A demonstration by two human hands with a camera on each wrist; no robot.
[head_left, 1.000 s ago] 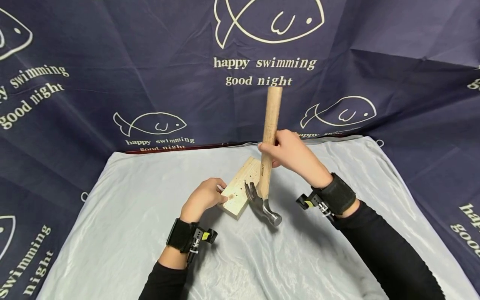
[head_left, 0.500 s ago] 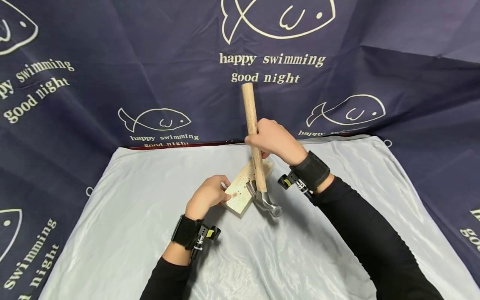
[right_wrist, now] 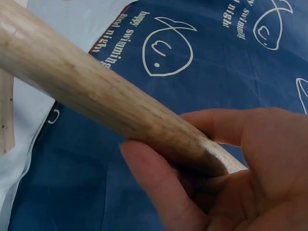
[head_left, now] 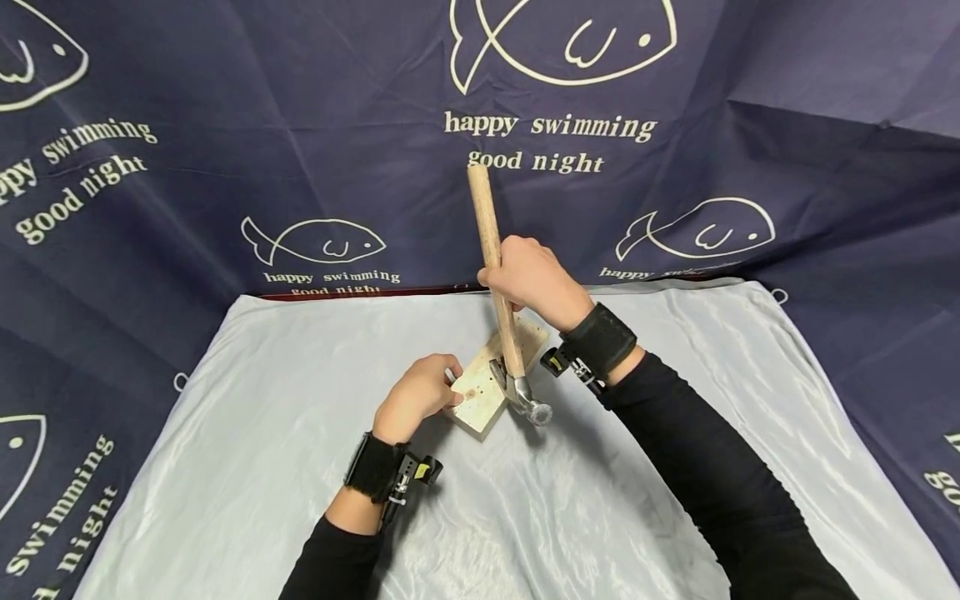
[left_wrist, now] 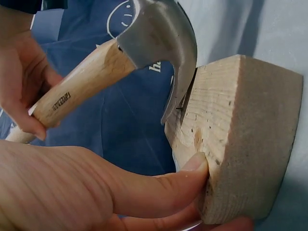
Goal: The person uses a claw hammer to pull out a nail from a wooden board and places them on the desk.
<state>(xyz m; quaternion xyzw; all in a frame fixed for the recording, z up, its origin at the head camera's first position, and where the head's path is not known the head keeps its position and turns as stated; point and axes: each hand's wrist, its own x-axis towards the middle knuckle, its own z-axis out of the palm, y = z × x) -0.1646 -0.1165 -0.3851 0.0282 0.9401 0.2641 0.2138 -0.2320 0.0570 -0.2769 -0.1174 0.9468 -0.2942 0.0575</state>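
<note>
A pale wooden block with several small holes lies slantwise on the cloth. My left hand grips its near left end, thumb on the top face and fingers at the side. My right hand holds a claw hammer by the middle of its wooden handle, fingers and thumb wrapped around it. The handle points up and leans left. In the left wrist view the hammer's steel claw reaches down to the block's top face, with a thin nail at its tip. The striking face hangs past the block's right edge.
A pale satin cloth covers the table. Behind it and along the sides hangs a dark blue curtain printed with fish and lettering. Each wrist wears a black strap with a small camera, the left one close to the cloth.
The hammer's handle has tipped from nearly upright to the left, and my right hand has moved left with it. The claw has come over the block; my left hand keeps its grip.
</note>
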